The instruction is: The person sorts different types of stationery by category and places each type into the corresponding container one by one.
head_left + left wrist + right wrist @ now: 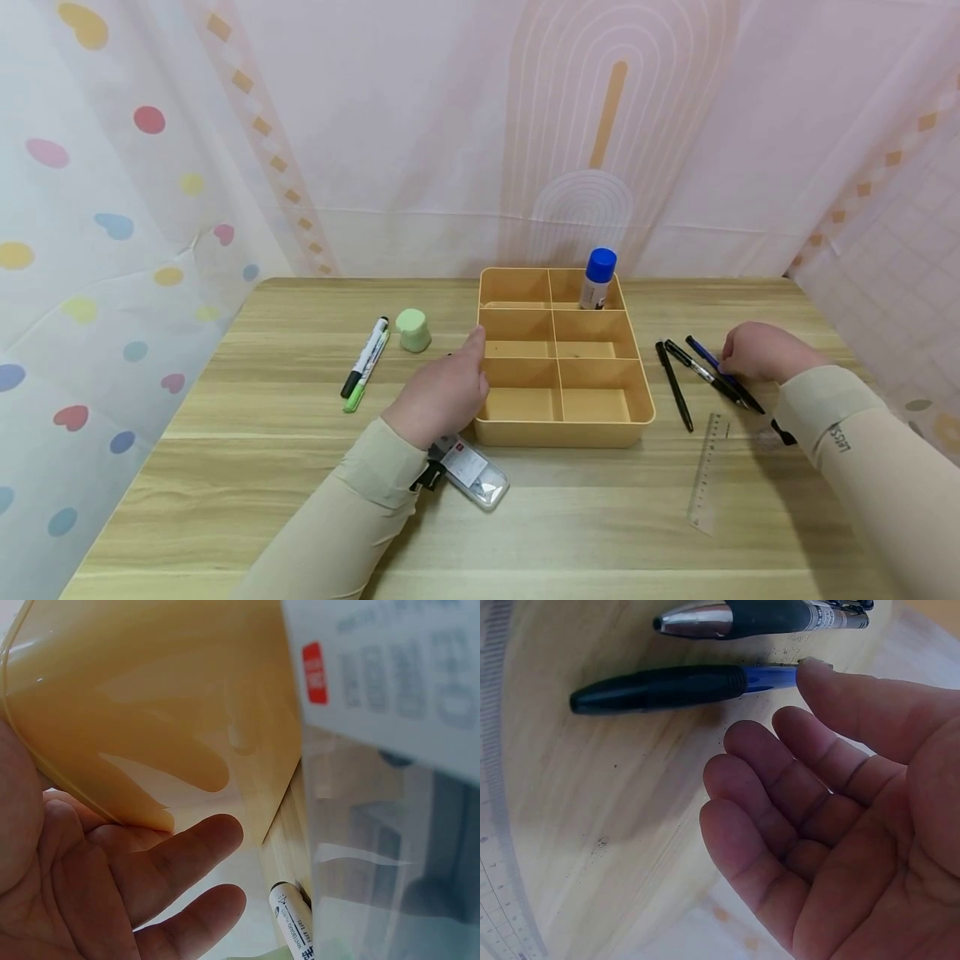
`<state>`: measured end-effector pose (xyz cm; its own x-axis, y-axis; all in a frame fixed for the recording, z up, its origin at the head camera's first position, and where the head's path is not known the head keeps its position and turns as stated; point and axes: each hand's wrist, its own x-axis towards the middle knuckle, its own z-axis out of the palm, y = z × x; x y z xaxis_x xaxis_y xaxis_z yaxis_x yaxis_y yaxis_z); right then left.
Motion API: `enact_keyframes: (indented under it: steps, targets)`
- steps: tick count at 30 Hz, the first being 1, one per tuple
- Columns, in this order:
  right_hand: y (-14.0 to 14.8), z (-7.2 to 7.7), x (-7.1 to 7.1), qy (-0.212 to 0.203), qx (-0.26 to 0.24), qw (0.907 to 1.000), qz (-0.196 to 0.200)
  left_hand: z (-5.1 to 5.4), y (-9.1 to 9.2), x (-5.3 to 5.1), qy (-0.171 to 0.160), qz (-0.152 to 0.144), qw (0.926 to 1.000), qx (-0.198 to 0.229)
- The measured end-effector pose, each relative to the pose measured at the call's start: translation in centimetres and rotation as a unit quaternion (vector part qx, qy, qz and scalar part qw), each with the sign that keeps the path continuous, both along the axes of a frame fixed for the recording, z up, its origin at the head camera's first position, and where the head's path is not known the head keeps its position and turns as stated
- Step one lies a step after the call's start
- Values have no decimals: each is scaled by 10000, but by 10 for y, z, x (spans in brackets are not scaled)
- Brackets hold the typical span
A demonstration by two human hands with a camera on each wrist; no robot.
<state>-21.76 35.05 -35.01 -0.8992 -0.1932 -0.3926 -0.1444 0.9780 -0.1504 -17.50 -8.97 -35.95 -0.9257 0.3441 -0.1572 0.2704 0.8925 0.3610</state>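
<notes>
My left hand (pixel 442 396) touches the left side of a yellow divided organizer box (pixel 562 435), the index fingertip at its rim; in the left wrist view the other fingers extend loosely below the box wall. Under that wrist lies a clear plastic case (pixel 476 479) with a white label. On the right, my right hand (pixel 761 350) is over a blue and black pen (pixel 660 688). Its thumb is at the pen's blue end, while the other fingers curl loosely without gripping it. Next to that pen lie a black-and-silver pen (pixel 765 619) and a slim black pen (pixel 674 387).
A glue stick (pixel 597 279) with a blue cap stands in the box's back right compartment. Left of the box are a light green round object (pixel 413 331), a black-and-white marker (pixel 365 357) and a green-and-white marker (pixel 367 372). A clear ruler (pixel 707 475) lies near the right sleeve.
</notes>
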Motion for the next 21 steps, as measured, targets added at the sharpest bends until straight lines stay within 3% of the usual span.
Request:
enact_keyframes:
  steps: [21]
  targets:
    - [-6, -7, -2, -127, 39, 9998, 121, 0, -2, 0, -12, 43, 10000, 25]
